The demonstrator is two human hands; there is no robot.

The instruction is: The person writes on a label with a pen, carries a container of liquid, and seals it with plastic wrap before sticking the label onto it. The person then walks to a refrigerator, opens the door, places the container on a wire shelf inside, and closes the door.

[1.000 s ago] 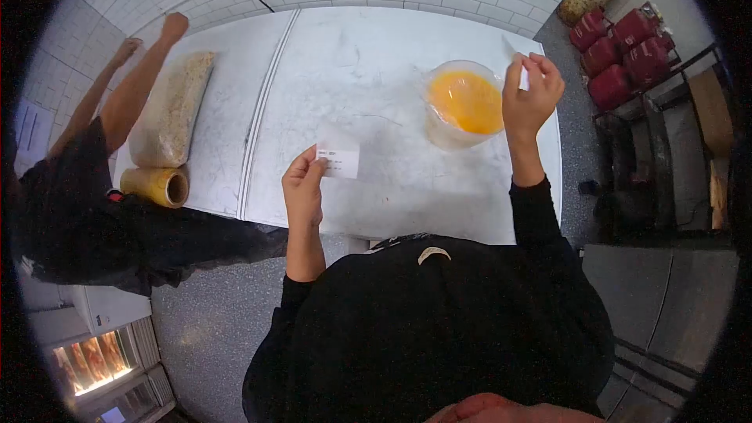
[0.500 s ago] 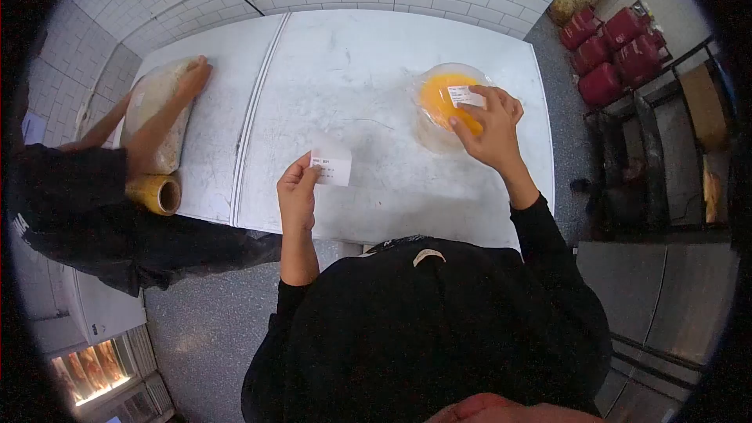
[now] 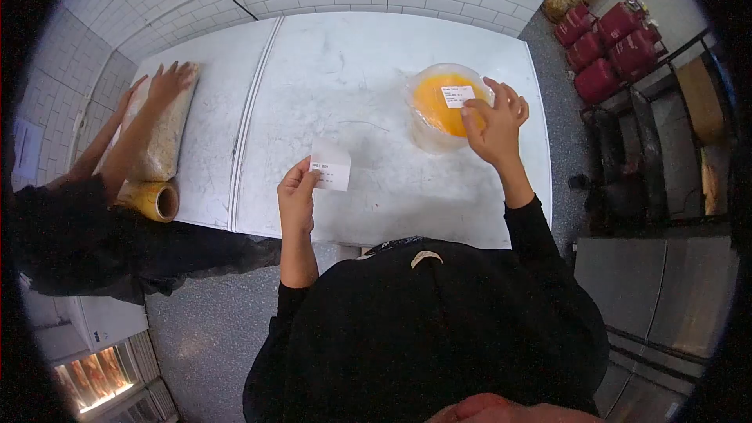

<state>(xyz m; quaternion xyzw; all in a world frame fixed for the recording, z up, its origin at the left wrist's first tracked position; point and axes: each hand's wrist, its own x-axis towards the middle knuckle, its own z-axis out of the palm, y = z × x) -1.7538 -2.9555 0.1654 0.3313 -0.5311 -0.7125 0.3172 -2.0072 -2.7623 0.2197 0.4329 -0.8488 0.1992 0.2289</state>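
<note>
My left hand (image 3: pixel 296 197) pinches a white printed label (image 3: pixel 332 171) between thumb and fingers, holding it over the white table. At the right, a round plastic container (image 3: pixel 432 138) with orange-yellow contents (image 3: pixel 433 95) stands covered in clear wrap. A white printed sticker (image 3: pixel 455 96) lies flat on its top. My right hand (image 3: pixel 499 123) is at the container's right side, fingers spread and curved, with the thumb close to the sticker's lower right corner. Whether the thumb touches the wrap is hard to tell.
To the left, a co-worker's hands (image 3: pixel 164 86) rest on a wrapped flat tray-like pack (image 3: pixel 168 129). A yellow roll of film (image 3: pixel 160 200) lies near it. The white table (image 3: pixel 345 55) meets a tiled wall. Red canisters (image 3: pixel 619 47) stand on the floor at the right.
My right hand has pulled back slightly to the right from the sticker, its fingers opening and uncovering it. The co-worker's hands have moved back across the pack. My left hand stays nearly still.
</note>
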